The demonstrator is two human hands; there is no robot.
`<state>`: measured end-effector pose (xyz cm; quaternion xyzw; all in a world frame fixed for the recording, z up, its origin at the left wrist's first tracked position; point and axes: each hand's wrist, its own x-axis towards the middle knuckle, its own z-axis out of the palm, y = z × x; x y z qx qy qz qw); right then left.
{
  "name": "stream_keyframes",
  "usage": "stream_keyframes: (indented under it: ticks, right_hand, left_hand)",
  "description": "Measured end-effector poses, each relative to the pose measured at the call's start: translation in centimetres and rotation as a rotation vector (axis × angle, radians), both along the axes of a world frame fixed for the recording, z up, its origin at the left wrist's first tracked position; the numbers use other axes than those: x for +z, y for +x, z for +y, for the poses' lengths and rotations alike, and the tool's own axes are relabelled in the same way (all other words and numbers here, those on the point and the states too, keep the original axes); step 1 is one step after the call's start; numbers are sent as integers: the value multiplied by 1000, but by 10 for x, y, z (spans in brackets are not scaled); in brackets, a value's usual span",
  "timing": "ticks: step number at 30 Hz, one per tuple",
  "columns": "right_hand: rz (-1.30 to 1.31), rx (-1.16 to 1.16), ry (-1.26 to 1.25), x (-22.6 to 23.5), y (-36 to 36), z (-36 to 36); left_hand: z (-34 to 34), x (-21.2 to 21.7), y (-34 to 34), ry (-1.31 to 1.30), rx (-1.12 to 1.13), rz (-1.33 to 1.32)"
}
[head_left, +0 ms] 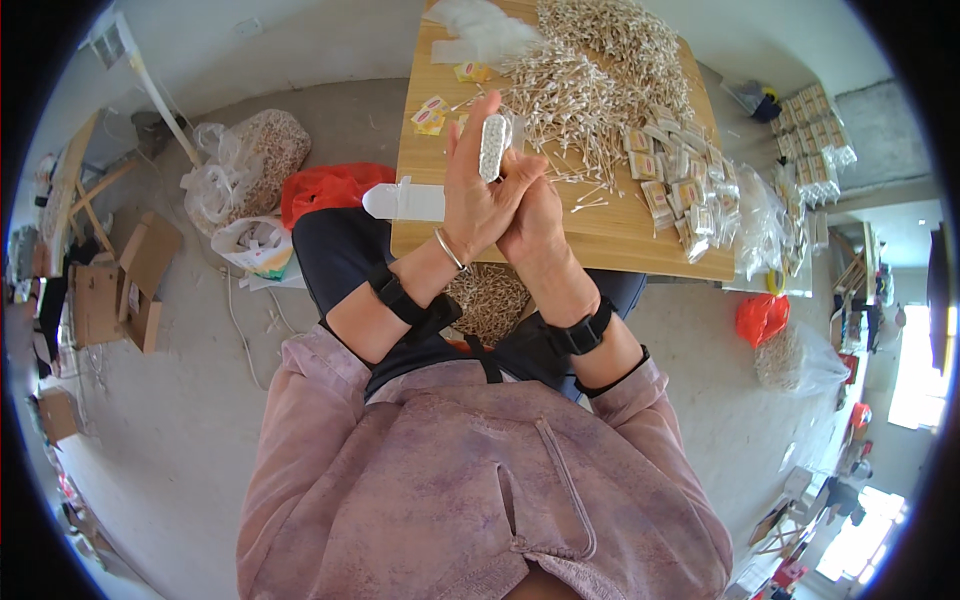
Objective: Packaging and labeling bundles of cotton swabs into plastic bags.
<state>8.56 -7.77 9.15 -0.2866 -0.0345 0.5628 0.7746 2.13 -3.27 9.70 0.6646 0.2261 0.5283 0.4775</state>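
Note:
Over the near edge of the wooden table (625, 235), my left hand (472, 195) and my right hand (535, 205) are pressed together around a bundle of cotton swabs (492, 150). The white tips of the bundle show at its end, evenly packed. My right fingers are partly hidden behind the left hand. Left of my left hand, a flat white plastic piece with a tapered tab (412, 202) lies at the table edge. Beyond my hands spreads a large heap of loose cotton swabs (600, 85).
Filled swab packs (685, 185) are piled at the table's right side, beside clear plastic bags (762, 225). Small yellow-and-white cards (431, 114) and clear sheets (485, 30) lie at the left. More swabs (487, 300) sit between my legs. A red bag (330, 190) and full sack (265, 155) stand left.

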Motion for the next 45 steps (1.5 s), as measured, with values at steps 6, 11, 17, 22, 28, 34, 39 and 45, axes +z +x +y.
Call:
stream_keyframes:
  ticks: [6, 11, 17, 22, 28, 34, 39, 45]
  right_hand:
    - [68, 55, 63, 8, -11, -8]
    - [47, 68, 44, 8, -14, -10]
    - [53, 95, 54, 5, -14, -10]
    - [69, 90, 35, 3, -14, -11]
    - [-15, 106, 124, -7, 1, -4]
    - [8, 8, 71, -15, 12, -5]
    - [2, 11, 18, -10, 1, -5]
    - [20, 101, -36, -4, -10, -13]
  left_hand:
    - [0, 9, -3, 251, 218, 126]
    - [-1, 13, -6, 312, 265, 145]
    - [-1, 11, -6, 346, 276, 196]
    - [-1, 7, -6, 348, 258, 242]
    - [1, 0, -10, 283, 129, 148]
    - [-1, -3, -12, 168, 45, 71]
    - [-1, -7, -4, 180, 69, 70]
    - [1, 2, -7, 344, 207, 174]
